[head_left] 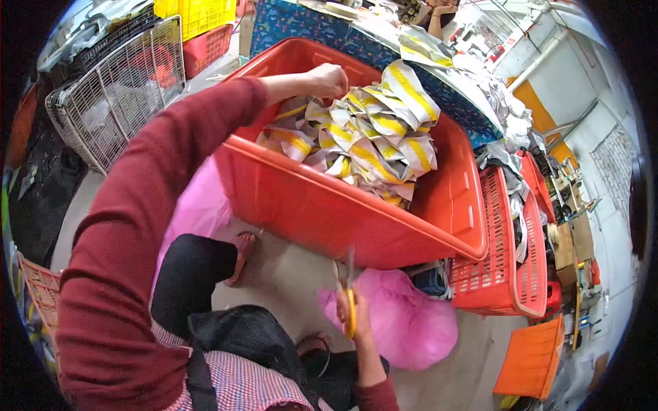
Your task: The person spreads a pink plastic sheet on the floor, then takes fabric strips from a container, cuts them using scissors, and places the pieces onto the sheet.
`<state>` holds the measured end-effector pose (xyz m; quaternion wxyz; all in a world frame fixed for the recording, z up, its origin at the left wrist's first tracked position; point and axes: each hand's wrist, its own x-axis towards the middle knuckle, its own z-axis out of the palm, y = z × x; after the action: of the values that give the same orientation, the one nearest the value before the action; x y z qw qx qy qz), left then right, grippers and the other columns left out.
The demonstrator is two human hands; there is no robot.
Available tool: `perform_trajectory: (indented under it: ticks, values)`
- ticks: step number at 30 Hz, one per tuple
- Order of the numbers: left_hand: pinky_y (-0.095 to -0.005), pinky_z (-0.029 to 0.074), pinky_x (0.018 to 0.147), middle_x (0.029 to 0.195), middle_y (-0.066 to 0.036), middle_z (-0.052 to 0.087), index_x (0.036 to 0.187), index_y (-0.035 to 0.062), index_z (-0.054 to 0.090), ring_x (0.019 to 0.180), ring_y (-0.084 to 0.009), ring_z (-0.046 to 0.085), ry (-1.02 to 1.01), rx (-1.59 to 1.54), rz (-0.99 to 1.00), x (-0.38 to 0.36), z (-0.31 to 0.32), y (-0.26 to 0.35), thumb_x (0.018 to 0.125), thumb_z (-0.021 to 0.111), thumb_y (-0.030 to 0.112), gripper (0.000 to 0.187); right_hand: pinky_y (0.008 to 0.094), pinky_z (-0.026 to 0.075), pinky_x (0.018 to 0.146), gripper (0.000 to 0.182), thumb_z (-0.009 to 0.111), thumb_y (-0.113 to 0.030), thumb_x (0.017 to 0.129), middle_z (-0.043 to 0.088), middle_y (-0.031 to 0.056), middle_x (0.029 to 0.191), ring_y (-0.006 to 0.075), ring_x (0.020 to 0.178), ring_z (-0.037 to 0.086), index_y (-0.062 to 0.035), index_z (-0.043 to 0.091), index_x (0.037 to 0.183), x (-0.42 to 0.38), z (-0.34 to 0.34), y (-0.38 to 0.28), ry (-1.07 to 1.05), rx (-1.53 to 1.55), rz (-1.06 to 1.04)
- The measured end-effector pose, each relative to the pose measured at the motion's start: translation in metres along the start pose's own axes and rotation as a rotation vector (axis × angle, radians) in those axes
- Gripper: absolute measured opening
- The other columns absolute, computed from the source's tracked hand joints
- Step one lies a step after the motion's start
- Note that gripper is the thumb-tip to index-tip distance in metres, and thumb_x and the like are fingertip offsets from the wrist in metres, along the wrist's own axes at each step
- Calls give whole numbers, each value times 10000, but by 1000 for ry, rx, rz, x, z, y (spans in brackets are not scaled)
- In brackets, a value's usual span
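Observation:
A large red plastic tub (301, 202) stands before me, with a heap of grey-white fabric pieces with yellow stripes (370, 154) in it. My left hand (327, 81) reaches over the tub to the heap's far left side. Its fingers are curled closed, and what they hold, if anything, is hidden. Lower down, outside the tub's near wall, my right hand (360, 316) is closed on scissors (351, 312) with yellow handles. Their blades point up toward the tub and look blurred.
A pink bag (421, 325) lies on the floor beside my right hand. Red baskets (483, 240) and an orange crate (528, 359) stand to the right. A wire cage (123, 89) is at the left. Behind the tub is a table with blue patterned cloth (295, 31).

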<state>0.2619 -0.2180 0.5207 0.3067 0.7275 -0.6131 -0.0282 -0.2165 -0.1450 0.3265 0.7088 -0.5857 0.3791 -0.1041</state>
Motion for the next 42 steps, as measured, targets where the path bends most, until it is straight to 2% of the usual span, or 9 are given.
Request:
perform_trajectory:
  ticks: [11, 14, 17, 26, 30, 33, 35, 38, 42]
  values:
    - [-390, 531, 818, 1124, -123, 656, 1058, 78, 680, 1043, -267, 633, 229, 10, -777, 188, 160, -106, 780, 689, 249, 327, 243, 445, 722, 511, 649, -223, 870, 585, 57, 883, 138, 786, 520, -39, 480, 1316, -33, -21, -30, 49, -265, -121]
    - [-314, 526, 820, 1074, -17, 679, 1077, 166, 676, 1005, -177, 642, 0, 788, -34, 231, 210, -186, 705, 755, 193, 381, 227, 364, 509, 433, 631, -203, 877, 485, -43, 703, 85, 576, 430, -25, 516, 1254, -26, -27, -23, 97, -206, 15]
    - [-336, 503, 555, 845, -81, 672, 938, 54, 648, 659, -181, 634, 175, 175, 76, 178, 188, -138, 785, 698, 197, 216, 220, 327, 488, 368, 649, -190, 865, 454, -47, 663, 69, 571, 402, -57, 547, 1193, -19, -28, -10, 155, -177, 37]
    - [-316, 508, 582, 774, -52, 645, 878, 70, 655, 674, -158, 608, 402, -855, -663, 175, 184, -76, 727, 780, 248, 266, 196, 355, 483, 426, 551, -198, 919, 465, -4, 715, 58, 561, 432, 7, 452, 1279, -11, -11, -29, 66, 71, 148]
    - [-351, 515, 599, 781, -82, 625, 912, 91, 627, 676, -198, 617, 266, -1111, -289, 173, 197, -99, 738, 772, 271, 289, 201, 363, 474, 448, 545, -239, 925, 470, 6, 709, 67, 542, 435, 25, 444, 1272, -7, -8, -28, 70, 58, 147]
    - [-327, 508, 542, 852, -92, 658, 895, 113, 602, 666, -180, 633, 312, -122, 275, 243, 253, -205, 713, 780, 222, 277, 211, 374, 466, 455, 531, -267, 934, 481, 16, 708, 80, 530, 446, 40, 443, 1259, -4, -4, -37, 54, 57, 142]
    - [-316, 506, 510, 821, -85, 658, 875, 101, 602, 627, -169, 633, 366, 22, 96, 214, 228, -155, 705, 788, 228, 282, 224, 385, 467, 462, 519, -276, 942, 493, 29, 719, 97, 524, 458, 42, 428, 1263, -1, -6, -34, 56, 33, 84]
    - [-302, 503, 458, 709, -75, 648, 771, 61, 614, 542, -143, 616, 226, -1387, -268, 184, 203, -121, 693, 796, 227, 258, 241, 402, 484, 463, 514, -275, 947, 492, 34, 719, 110, 522, 460, 39, 413, 1272, -2, -8, -24, 59, 117, 90]
    - [-308, 488, 401, 589, -69, 609, 673, 33, 618, 473, -128, 583, 264, -1023, -472, 199, 220, -125, 723, 750, 171, 197, 255, 413, 506, 472, 508, -277, 951, 479, 36, 714, 121, 522, 449, 43, 395, 1279, -4, -10, -22, 57, 135, 109]
